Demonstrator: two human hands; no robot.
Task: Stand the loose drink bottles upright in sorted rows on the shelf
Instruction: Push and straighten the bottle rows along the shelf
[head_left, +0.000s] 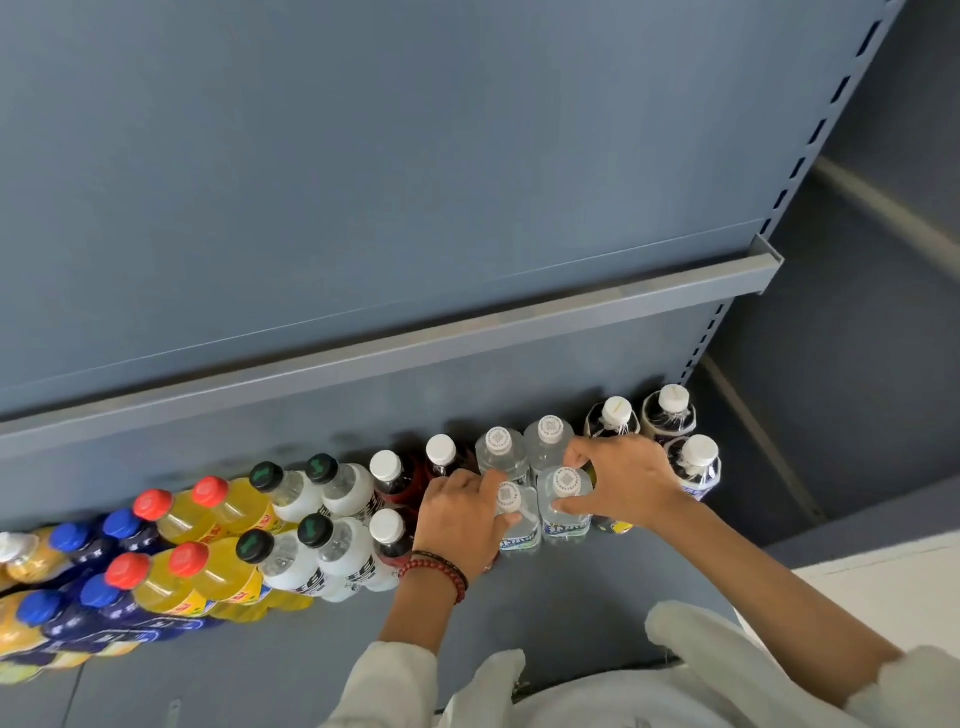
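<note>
Drink bottles stand upright in sorted double rows along the far side of the grey shelf. Our left hand curls its fingers round the near-left water bottle. Our right hand pinches the near-right water bottle beside it.

sleeves: we're in loose off-white ones — pushed up
left hand: red and dark bead bracelets round our wrist
</note>
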